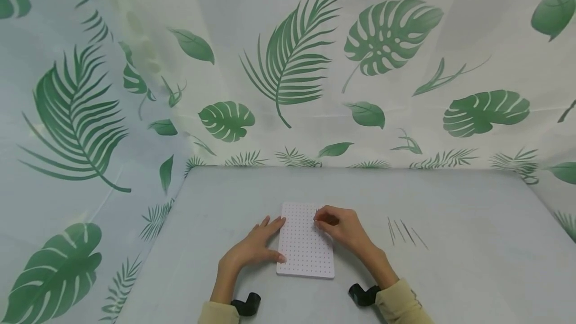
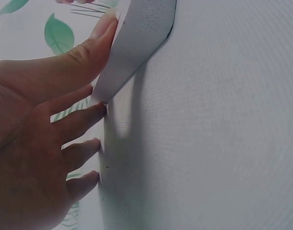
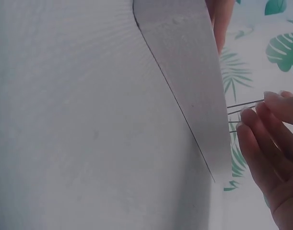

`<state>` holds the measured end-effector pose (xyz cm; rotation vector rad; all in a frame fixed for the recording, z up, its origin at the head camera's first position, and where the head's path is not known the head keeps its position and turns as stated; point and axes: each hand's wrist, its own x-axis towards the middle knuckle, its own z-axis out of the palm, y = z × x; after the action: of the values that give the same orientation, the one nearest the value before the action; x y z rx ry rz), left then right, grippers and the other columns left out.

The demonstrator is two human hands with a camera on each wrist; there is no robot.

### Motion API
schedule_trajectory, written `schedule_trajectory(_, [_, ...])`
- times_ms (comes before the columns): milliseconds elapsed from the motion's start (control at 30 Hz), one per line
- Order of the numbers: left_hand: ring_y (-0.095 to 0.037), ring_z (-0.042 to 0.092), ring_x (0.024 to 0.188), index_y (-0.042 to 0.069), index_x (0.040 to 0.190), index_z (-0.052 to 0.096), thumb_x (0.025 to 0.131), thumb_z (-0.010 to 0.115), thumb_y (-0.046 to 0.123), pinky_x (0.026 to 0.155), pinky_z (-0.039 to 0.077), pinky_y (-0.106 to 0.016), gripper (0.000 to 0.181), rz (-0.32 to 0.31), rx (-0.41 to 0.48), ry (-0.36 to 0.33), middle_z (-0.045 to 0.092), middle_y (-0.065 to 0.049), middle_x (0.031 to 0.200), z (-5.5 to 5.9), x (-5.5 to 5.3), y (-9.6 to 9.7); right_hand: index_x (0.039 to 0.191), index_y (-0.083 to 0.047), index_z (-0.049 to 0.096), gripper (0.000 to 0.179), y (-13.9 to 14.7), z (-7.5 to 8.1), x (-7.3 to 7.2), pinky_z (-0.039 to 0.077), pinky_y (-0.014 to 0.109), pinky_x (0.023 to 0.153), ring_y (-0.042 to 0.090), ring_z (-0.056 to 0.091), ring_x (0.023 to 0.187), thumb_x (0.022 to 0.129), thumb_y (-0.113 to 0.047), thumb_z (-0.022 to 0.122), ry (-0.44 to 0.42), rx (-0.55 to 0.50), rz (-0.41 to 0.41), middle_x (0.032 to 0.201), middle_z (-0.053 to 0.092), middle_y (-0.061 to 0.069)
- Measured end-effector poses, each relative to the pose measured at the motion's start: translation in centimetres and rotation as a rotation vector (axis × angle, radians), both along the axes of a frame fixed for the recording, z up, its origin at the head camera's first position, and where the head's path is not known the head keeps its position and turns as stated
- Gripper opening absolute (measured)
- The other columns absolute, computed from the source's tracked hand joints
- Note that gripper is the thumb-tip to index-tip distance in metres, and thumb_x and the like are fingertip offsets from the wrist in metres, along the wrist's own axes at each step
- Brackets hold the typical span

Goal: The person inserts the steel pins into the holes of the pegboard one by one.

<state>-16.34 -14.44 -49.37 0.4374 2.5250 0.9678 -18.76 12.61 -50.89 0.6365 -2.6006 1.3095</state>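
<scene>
Hands on both flanks here: the left hand (image 1: 250, 248) lies spread at nine o'clock of the white board (image 1: 306, 251), thumb on its edge, fingers fanned out. The right hand (image 1: 345, 225) comes in at about two o'clock, thumb and fingers drawn together in a pinch on pins (image 3: 244, 104); exactly how many it grips, I can't tell. The board lies flat on the pale surface (image 1: 472, 249), near six o'clock in the head view, and only from up there do we see its rows of small holes!

Over at three o'clock of the board, loose pins (image 1: 408, 232) lie apart on the surface, a head-view exclusive. Now the right wrist view: several thin dark pins stand side by side out of the board's top, hard to make out from above. The left wrist view catches them too, at eleven o'clock, and shows the board's thick, plain side wall.
</scene>
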Motion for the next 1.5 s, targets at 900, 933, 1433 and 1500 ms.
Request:
schedule_trajectory(900, [-0.044, 0.014, 0.158, 0.012, 0.161, 0.036, 0.082, 0.086, 0.028, 0.123, 0.017, -0.07, 0.095, 0.004, -0.003, -0.006, 0.03, -0.012, 0.169, -0.4, 0.0, -0.4, 0.097, -0.013, 0.076, 0.015, -0.1, -0.2, -0.5, 0.057, 0.02, 0.066, 0.004, 0.066, 0.072, 0.085, -0.005, 0.081, -0.038, 0.056, 0.015, 0.094, 0.078, -0.001])
schedule_trajectory(933, [-0.044, 0.014, 0.158, 0.012, 0.161, 0.036, 0.082, 0.086, 0.028, 0.123, 0.017, -0.07, 0.095, 0.003, -0.008, -0.005, 0.03, -0.011, 0.169, -0.4, -0.1, -0.3, 0.097, -0.013, 0.076, 0.015, 0.0, -0.2, -0.5, 0.057, 0.02, 0.066, 0.003, 0.066, 0.072, 0.085, -0.004, 0.081, -0.039, 0.058, 0.015, 0.094, 0.078, -0.001])
schedule_trajectory(1433, [-0.045, 0.015, 0.157, 0.009, 0.16, 0.037, 0.08, 0.086, 0.026, 0.124, 0.017, -0.069, 0.095, -0.002, -0.019, 0.007, 0.031, -0.014, 0.168, -0.3, -0.1, -0.1, 0.099, -0.011, 0.076, 0.018, 2.3, 0.5, -0.2, 0.056, 0.02, 0.065, 0.006, 0.069, 0.073, 0.086, 0.0, 0.079, -0.088, 0.118, 0.018, 0.094, 0.078, -0.001])
schedule_trajectory(1500, [-0.045, 0.015, 0.157, 0.008, 0.16, 0.037, 0.08, 0.086, 0.026, 0.124, 0.016, -0.068, 0.096, -0.001, -0.014, 0.009, 0.032, -0.015, 0.167, -0.3, -0.1, -0.2, 0.1, -0.011, 0.076, 0.018, 2.6, 0.7, -0.1, 0.056, 0.02, 0.065, 0.007, 0.069, 0.074, 0.086, 0.0, 0.079, -0.088, 0.129, 0.023, 0.094, 0.078, 0.0])
